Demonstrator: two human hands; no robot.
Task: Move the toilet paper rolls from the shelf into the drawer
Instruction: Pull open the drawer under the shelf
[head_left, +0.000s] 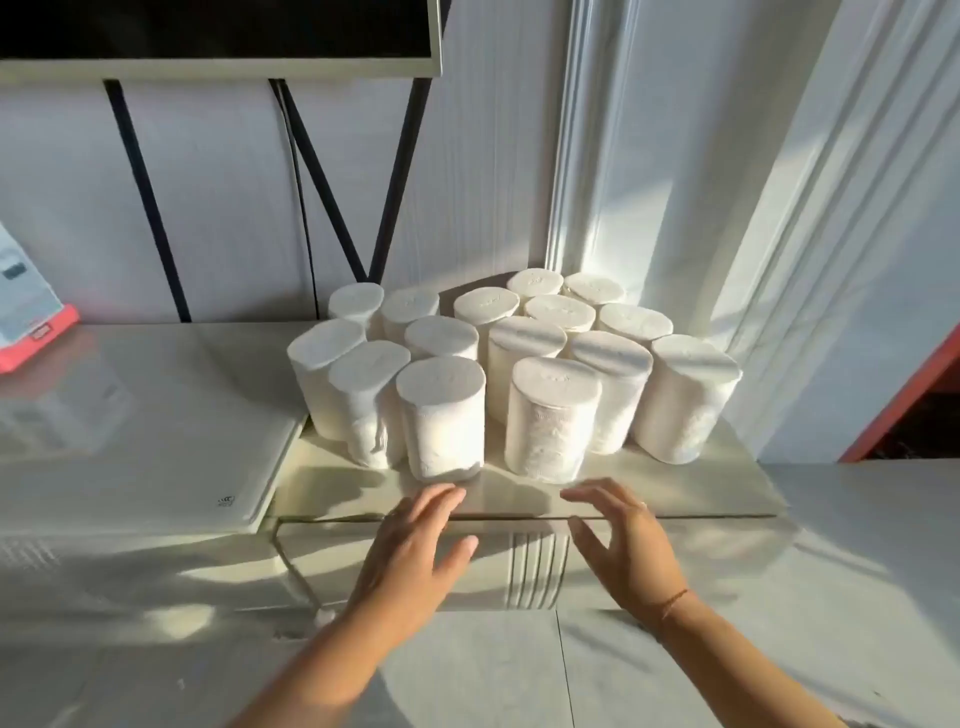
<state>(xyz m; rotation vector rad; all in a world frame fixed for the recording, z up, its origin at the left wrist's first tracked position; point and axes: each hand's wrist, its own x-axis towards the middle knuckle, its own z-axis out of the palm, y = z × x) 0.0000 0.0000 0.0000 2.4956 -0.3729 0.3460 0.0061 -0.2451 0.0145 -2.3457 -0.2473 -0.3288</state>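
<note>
White toilet paper rolls (511, 364) crowd the shelf (675, 493)'s back right corner; left hand (415, 551) and right hand (623, 540) hover spread at its front edge, seemingly to grasp.

Glossy cream shelf (675, 491), sunlit top, white toilet paper rolls (441, 415) standing upright directly on it, two tight clusters side by side, left cluster at the left edge, right cluster reaching the back right corner.

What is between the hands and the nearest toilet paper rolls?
Head view: only a bare strip of shelf top separates the left hand and right hand from the front rolls.
</note>
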